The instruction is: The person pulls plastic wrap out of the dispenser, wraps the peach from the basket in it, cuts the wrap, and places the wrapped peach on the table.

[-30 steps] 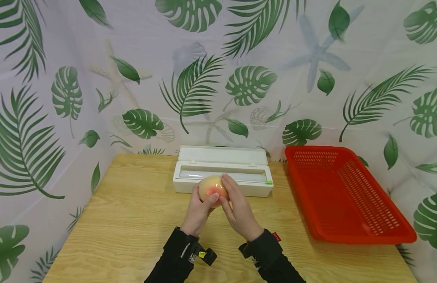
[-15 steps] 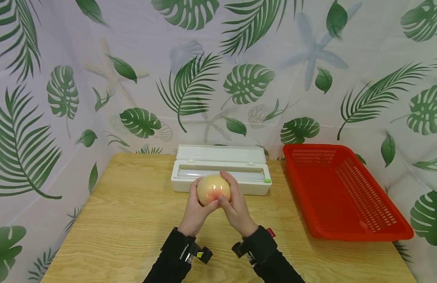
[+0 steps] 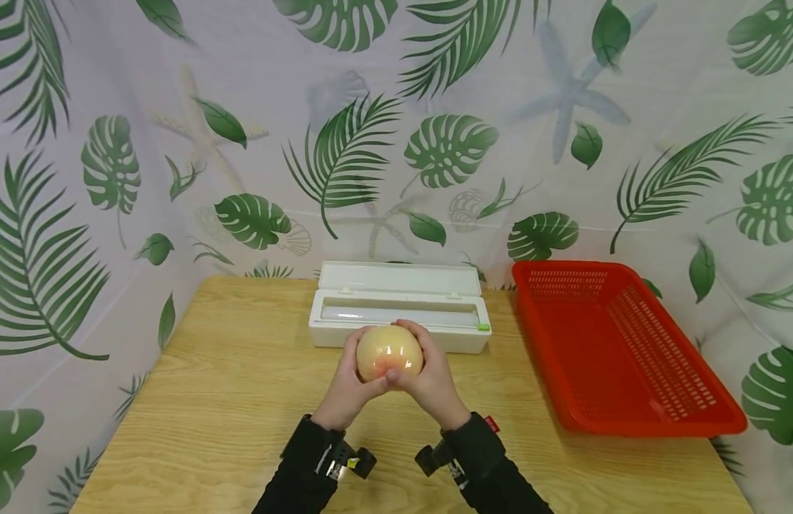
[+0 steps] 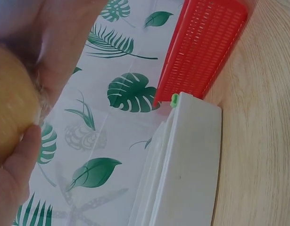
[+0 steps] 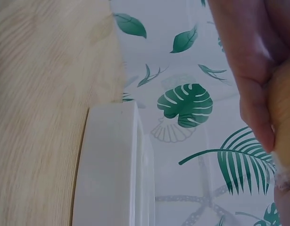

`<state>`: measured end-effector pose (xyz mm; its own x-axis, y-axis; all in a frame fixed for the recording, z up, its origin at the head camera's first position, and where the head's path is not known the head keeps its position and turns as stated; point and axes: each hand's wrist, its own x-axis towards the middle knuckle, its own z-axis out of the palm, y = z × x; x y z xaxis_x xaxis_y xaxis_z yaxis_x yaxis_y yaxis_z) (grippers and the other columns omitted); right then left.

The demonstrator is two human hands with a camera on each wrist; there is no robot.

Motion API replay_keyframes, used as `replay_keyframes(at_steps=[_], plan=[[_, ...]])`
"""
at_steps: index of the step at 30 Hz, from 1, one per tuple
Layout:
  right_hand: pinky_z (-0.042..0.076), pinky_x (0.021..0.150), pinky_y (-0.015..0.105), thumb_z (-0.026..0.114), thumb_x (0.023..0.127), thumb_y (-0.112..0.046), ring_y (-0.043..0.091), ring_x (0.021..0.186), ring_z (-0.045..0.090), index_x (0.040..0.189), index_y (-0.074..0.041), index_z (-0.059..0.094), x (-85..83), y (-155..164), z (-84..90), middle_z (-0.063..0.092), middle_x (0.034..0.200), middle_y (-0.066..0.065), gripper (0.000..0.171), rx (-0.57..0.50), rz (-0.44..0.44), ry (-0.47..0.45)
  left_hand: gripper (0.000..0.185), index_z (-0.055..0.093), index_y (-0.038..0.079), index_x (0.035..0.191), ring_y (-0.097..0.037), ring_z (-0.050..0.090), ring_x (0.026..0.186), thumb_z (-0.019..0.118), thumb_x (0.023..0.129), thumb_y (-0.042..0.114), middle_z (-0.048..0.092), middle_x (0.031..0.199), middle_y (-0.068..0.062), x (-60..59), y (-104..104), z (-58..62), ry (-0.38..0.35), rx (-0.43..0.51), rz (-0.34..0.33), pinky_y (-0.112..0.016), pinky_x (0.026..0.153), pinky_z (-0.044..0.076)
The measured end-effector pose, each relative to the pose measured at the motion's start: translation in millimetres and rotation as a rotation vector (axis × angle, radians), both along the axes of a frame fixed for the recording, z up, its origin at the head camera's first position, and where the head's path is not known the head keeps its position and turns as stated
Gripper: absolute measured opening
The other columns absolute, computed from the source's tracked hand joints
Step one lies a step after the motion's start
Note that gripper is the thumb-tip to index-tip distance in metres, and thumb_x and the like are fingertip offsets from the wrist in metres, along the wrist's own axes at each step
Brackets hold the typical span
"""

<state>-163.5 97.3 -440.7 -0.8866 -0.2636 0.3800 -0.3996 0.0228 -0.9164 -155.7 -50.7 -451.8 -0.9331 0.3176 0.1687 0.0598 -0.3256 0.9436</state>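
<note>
A round, pale yellow peach [image 3: 386, 350] with a pink blush is held above the table in front of the white box. Its surface is glossy, and clear film shows at its edge in both wrist views. My left hand [image 3: 346, 391] grips it from the left and my right hand [image 3: 437, 382] from the right. The thumbs meet at its near side. In the left wrist view only part of the peach [image 4: 10, 103] shows. Behind the hands stands a white cling film dispenser [image 3: 396, 340], its lid raised and a pale roll inside. A small green piece sits at its right end.
A red plastic basket [image 3: 634, 421] with perforated walls stands on the right of the wooden table [image 3: 242, 400]. A leaf-patterned cloth [image 3: 383, 71] hangs behind the table and along its sides.
The peach has been turned between my hands, and more of its yellow side faces up. My right hand has shifted round to its right side. The dispenser and basket stay put.
</note>
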Motion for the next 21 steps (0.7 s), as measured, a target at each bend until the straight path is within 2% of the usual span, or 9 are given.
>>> replay_keyframes(at_steps=[5, 8, 12, 18, 21], plan=[[0.046, 0.073, 0.03, 0.073, 0.069, -0.036, 0.025, 0.096, 0.046, 0.129, 0.002, 0.034, 1.3, 3, 1.3, 0.042, 0.118, 0.018, 0.081, -0.084, 0.08, -0.135, 0.076, 0.022, 0.007, 0.131, -0.023, 0.041, 0.102, 0.072, 0.074, 0.015, 0.029, 0.122, -0.015, -0.1, -2, 2.5, 0.028, 0.003, -0.073, -0.032, 0.077, 0.044], [0.046, 0.072, 0.031, 0.074, 0.07, -0.033, 0.025, 0.095, 0.046, 0.129, 0.002, 0.034, 0.8, 5, 2.6, 0.042, 0.116, 0.018, 0.08, -0.098, 0.102, -0.177, 0.08, 0.02, 0.005, 0.133, -0.023, 0.04, 0.104, 0.072, 0.074, 0.014, 0.026, 0.129, -0.015, -0.4, -3, 3.2, 0.025, 0.023, -0.099, -0.032, 0.079, 0.044], [0.047, 0.07, 0.032, 0.073, 0.069, -0.036, 0.026, 0.093, 0.046, 0.128, 0.003, 0.035, 0.8, 6, 3.0, 0.043, 0.114, 0.018, 0.08, -0.096, 0.12, -0.172, 0.08, 0.02, 0.002, 0.132, -0.022, 0.038, 0.106, 0.073, 0.073, 0.014, 0.024, 0.134, -0.013, -0.1, -2, 3.6, 0.029, 0.035, -0.122, -0.031, 0.08, 0.044], [0.047, 0.068, 0.032, 0.07, 0.071, -0.041, 0.027, 0.092, 0.046, 0.126, 0.004, 0.036, 0.5, 8, 2.2, 0.044, 0.111, 0.017, 0.079, -0.095, 0.131, -0.128, 0.074, 0.023, 0.004, 0.127, -0.023, 0.04, 0.102, 0.073, 0.073, 0.012, 0.032, 0.119, -0.013, 0.6, 0, 3.4, 0.0, 0.03, -0.138, -0.033, 0.078, 0.044], [0.047, 0.067, 0.032, 0.069, 0.072, -0.041, 0.026, 0.089, 0.048, 0.128, 0.001, 0.032, -0.4, 11, 2.8, 0.045, 0.108, 0.018, 0.08, -0.073, 0.137, -0.116, 0.079, 0.02, 0.007, 0.13, -0.023, 0.04, 0.102, 0.073, 0.073, 0.018, 0.03, 0.12, -0.015, 0.9, 2, 2.9, -0.011, 0.007, -0.147, -0.033, 0.079, 0.044]])
